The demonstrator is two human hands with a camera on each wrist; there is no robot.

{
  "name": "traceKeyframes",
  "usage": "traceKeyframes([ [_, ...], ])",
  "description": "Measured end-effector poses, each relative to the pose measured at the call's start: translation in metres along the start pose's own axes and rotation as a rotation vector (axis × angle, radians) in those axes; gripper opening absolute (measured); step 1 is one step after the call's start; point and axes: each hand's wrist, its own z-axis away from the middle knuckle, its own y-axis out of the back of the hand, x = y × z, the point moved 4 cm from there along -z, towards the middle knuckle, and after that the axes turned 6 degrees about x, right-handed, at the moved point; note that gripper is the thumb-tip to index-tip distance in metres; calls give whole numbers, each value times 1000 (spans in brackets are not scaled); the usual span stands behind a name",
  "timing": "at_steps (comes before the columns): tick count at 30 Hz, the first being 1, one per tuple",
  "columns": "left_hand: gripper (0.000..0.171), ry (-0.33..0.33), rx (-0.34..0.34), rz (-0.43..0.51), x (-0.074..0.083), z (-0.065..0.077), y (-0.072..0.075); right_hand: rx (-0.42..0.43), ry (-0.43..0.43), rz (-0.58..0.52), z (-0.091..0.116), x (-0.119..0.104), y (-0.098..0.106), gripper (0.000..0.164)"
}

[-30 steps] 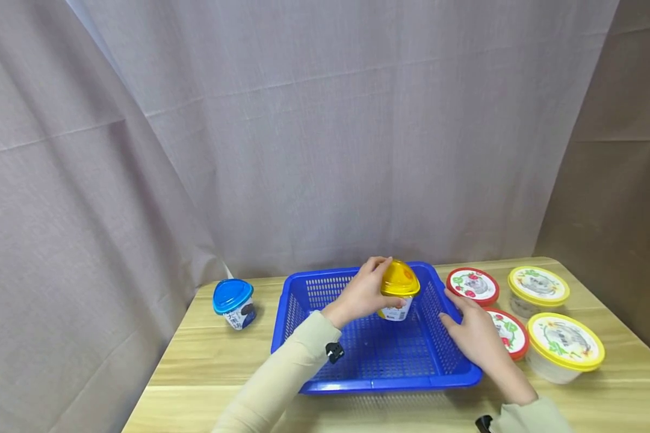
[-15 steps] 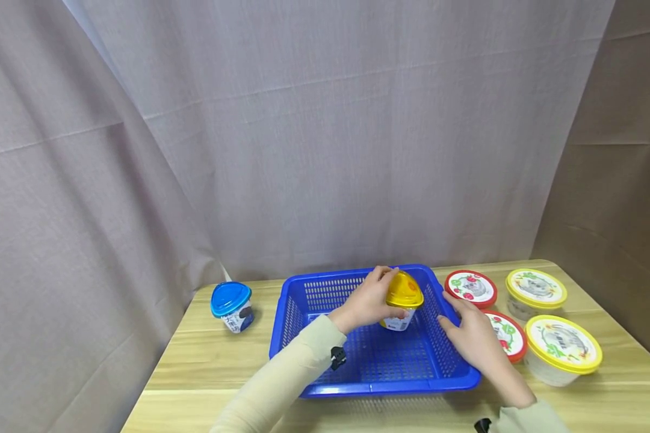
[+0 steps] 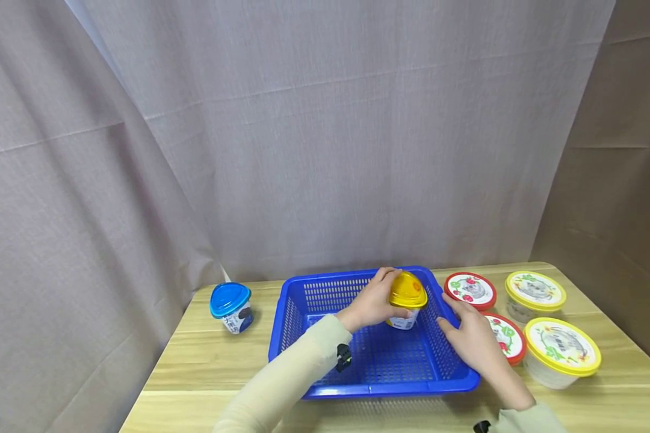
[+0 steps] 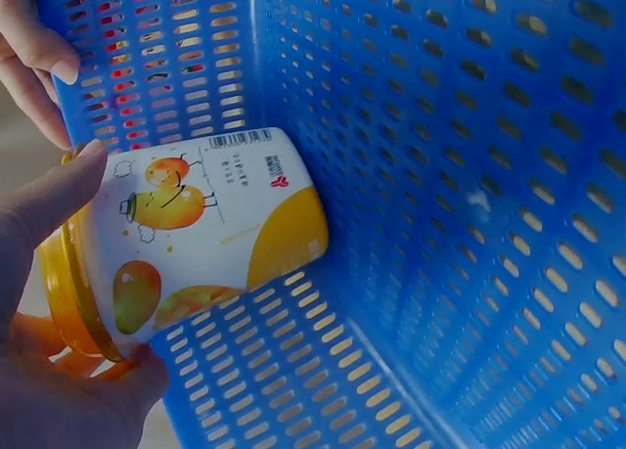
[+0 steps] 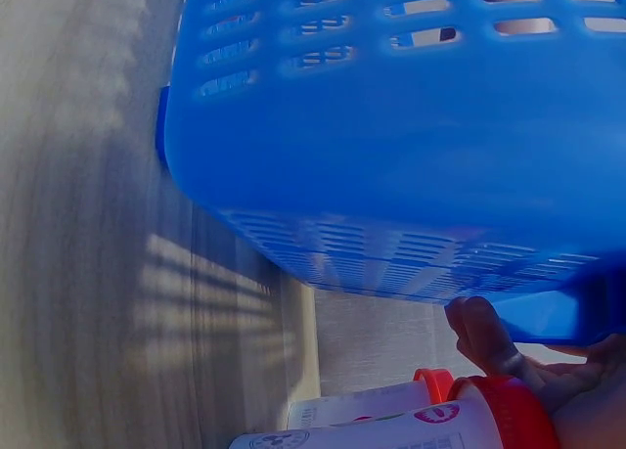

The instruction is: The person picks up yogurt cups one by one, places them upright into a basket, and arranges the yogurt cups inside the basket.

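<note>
My left hand (image 3: 372, 302) grips a yogurt cup (image 3: 403, 317) by its yellow lid, thumb on the near side. The cup stands inside the blue plastic basket (image 3: 395, 388), close to its back right corner. In the left wrist view the white cup (image 4: 220, 229) shows mango pictures, and its base is down by the basket's slotted walls. My right hand (image 3: 475, 337) holds the basket's right rim, thumb on the inner side. From the right wrist, its fingers (image 5: 481, 332) show under the rim, outside the basket wall (image 5: 391, 146).
A blue-lidded yogurt cup (image 3: 232, 307) stands on the wooden table (image 3: 195, 367), left of the basket. On the right are two red-lidded tubs (image 3: 470, 288) and two yellow-lidded tubs (image 3: 562, 349), close beside my right hand. A grey curtain (image 3: 325, 150) hangs behind the table.
My left hand has lowered the yellow-lidded cup and shifted it slightly right, toward the basket's back right corner. The right hand has stayed at the rim.
</note>
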Motion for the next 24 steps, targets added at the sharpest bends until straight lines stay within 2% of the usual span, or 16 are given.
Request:
traceKeyframes([
  [16, 89, 3, 14, 94, 0, -4, -12, 0, 4, -3, 0, 2, -1, 55],
  [24, 89, -2, 21, 95, 0, -6, -14, -5, 5, 3, -1, 2, -1, 55],
])
